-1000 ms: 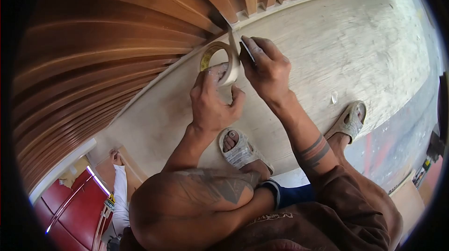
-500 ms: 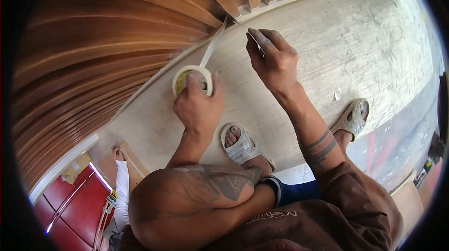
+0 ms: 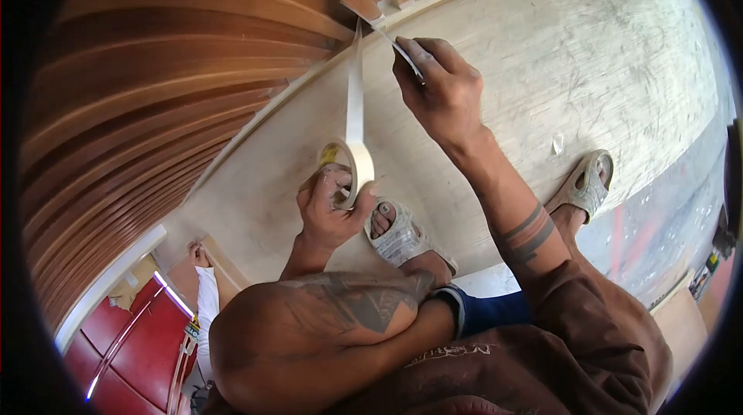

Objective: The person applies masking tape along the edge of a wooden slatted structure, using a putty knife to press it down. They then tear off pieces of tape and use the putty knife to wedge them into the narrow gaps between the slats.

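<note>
My left hand (image 3: pixel 329 210) is closed around a roll of masking tape (image 3: pixel 361 171), with fingers through its core. From the roll a taut strip of tape (image 3: pixel 355 98) runs up to the foot of the brown wooden slats (image 3: pixel 302 28). My right hand (image 3: pixel 439 78) grips a thin, flat, pale tool (image 3: pixel 409 60). Its narrow tip points at the light strip along the base of the slats, close beside the tape's upper end. The rest of the tool is hidden in my fist.
The slatted wall curves along the left and top. Under me lies a scuffed pale board (image 3: pixel 526 105) with my two sandalled feet (image 3: pixel 398 233) on it and a small white scrap (image 3: pixel 557 143). At lower left another person's white sleeve (image 3: pixel 207 299) shows, near red panels (image 3: pixel 139 345).
My left hand has drawn the tape roll down and right, so a longer strip is stretched out. My right hand has shifted slightly up and left, toward the slats.
</note>
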Tool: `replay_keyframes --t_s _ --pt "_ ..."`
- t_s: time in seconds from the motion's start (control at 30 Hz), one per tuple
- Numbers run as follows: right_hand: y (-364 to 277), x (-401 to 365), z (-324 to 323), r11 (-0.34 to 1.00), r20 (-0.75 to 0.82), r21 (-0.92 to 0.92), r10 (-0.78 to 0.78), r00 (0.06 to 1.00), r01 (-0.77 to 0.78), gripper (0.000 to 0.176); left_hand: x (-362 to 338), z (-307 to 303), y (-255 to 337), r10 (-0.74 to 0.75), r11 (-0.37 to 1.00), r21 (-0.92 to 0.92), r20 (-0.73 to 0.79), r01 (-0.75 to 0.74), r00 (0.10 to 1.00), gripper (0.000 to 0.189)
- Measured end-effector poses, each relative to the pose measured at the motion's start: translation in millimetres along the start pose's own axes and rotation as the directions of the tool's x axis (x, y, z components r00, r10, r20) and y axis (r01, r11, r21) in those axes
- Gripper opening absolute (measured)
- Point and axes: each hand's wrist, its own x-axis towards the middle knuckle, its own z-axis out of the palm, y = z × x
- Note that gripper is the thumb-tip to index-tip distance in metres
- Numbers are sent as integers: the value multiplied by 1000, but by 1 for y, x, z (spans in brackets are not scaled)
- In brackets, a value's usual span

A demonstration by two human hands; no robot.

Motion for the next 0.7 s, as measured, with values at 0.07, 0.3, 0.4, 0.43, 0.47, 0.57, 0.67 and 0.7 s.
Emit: replay_keyframes --t_s 0.07,0.3,0.4,0.43,0.47,0.57,0.67,0.7 --pt "2 1 3 1000 -23 -16 -3 1000 3 33 0 3 -2 103 981 -159 -41 -108 994 26" --pt "-22 -11 18 997 -56 -78 -20 998 16 30 24 -8 1 294 910 309 -9 -277 956 27" --pt "-26 -16 23 994 -61 -102 33 998 -39 30 28 -10 2 289 908 334 -57 -254 956 31" --pt "-27 -16 24 992 -54 -103 66 996 -71 30 29 -11 1 302 900 351 -75 -258 950 32" --pt "-29 -17 25 993 -50 -102 59 997 -64 30 28 -10 2 301 901 352 -82 -255 950 32" --pt "-31 -18 26 990 -17 -106 87 996 -88 30 28 -8 3 291 907 351 -130 -231 948 33" --pt "-28 -17 26 981 67 -143 145 987 -134 47 29 -3 6 262 918 341 -140 -202 955 33" --pt "-27 -16 26 977 73 -181 131 989 -116 45 31 0 5 289 918 325 -151 -228 946 33"
